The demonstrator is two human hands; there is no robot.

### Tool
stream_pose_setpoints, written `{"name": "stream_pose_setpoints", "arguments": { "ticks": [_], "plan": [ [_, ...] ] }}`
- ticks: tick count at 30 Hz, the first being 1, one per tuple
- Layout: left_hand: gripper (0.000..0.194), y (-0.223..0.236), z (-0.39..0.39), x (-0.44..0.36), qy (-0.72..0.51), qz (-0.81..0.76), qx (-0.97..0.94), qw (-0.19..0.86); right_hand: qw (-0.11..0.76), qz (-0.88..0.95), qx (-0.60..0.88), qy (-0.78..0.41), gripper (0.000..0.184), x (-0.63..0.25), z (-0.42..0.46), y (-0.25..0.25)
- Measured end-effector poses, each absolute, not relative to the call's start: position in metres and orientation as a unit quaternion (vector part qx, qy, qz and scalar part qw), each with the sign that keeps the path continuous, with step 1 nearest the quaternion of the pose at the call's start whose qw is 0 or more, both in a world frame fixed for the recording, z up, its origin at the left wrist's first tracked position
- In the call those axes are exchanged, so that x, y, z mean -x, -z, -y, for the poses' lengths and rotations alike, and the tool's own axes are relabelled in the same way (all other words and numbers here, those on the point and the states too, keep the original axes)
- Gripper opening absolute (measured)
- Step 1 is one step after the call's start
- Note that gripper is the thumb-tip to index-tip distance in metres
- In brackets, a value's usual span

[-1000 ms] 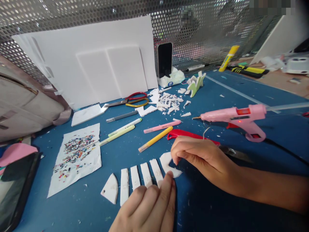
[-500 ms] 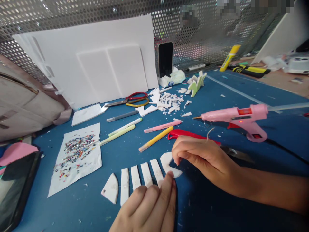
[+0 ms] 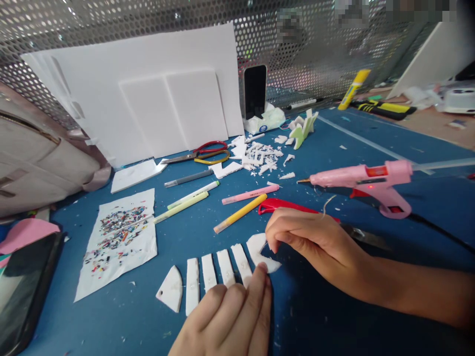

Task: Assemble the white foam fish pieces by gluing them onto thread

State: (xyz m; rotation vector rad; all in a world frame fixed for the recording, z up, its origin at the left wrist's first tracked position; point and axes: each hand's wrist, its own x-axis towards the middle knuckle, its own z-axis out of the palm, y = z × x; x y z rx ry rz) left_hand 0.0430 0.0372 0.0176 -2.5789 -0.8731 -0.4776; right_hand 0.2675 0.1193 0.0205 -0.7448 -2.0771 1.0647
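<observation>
White foam pieces lie in a row like a fish: a head piece with a small hole point(image 3: 171, 290), several strips point(image 3: 192, 287) and a notched tail piece point(image 3: 256, 247). My left hand point(image 3: 232, 316) rests over the lower strips with its fingers extended, the index fingertip pressing the tail piece. To its right, my right hand point(image 3: 315, 242) is closed in a pinch at the tail's notch. A thin pale strand point(image 3: 328, 203) curls up behind its knuckles, and a fine line shows by the fingertips. The pinch itself is mostly hidden.
A pink glue gun point(image 3: 361, 179) and red-handled tool point(image 3: 285, 205) lie beyond my right hand. Markers point(image 3: 241, 213), scissors point(image 3: 211, 153) and foam scraps point(image 3: 261, 157) are farther back. Beads cover a paper sheet point(image 3: 144, 252) at left, near a phone point(image 3: 25, 287).
Both hands and the foam pieces stay almost in place. The pale strand behind my right hand has shifted slightly to the right.
</observation>
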Motion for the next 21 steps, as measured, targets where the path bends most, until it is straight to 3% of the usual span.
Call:
{"name": "stream_pose_setpoints", "arguments": {
  "ticks": [21],
  "plan": [
    [0.045, -0.0163, -0.0374, -0.0433, 0.178, 0.310, 0.915, 0.185, 0.347, 0.813, 0.267, -0.383, 0.022, -0.2651, -0.1203, -0.0225]
  ]
}}
